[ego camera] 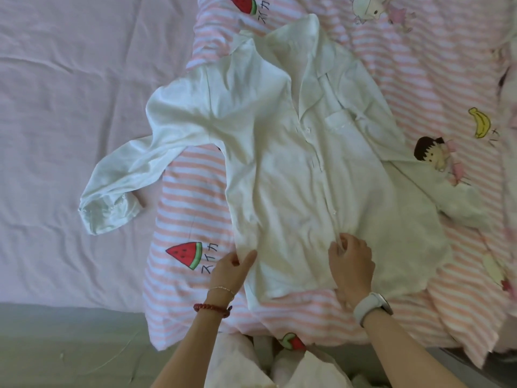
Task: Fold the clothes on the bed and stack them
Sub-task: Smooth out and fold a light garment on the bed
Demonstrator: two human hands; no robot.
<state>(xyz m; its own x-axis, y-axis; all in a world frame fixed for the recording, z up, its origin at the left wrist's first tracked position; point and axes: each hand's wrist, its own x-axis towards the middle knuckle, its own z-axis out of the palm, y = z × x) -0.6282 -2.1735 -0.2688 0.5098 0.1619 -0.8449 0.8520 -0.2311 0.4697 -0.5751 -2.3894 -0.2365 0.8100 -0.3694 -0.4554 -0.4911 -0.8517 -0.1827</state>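
Observation:
A white button-up shirt (pixel 282 152) lies spread front-up on the bed, collar at the far end, hem near me. Its left sleeve (pixel 123 180) trails out onto the pink sheet; its right sleeve (pixel 447 200) lies out to the right. My left hand (pixel 232 268) pinches the shirt's left hem edge between thumb and fingers. My right hand (pixel 351 261) grips the button placket near the hem, fingers curled into the fabric.
Beneath the shirt lies a pink-and-white striped quilt (pixel 190 214) with watermelon and cartoon prints. A plain pink sheet (pixel 70 93) covers the left part of the bed. The bed's near edge (pixel 70 303) runs along the lower left, floor below it.

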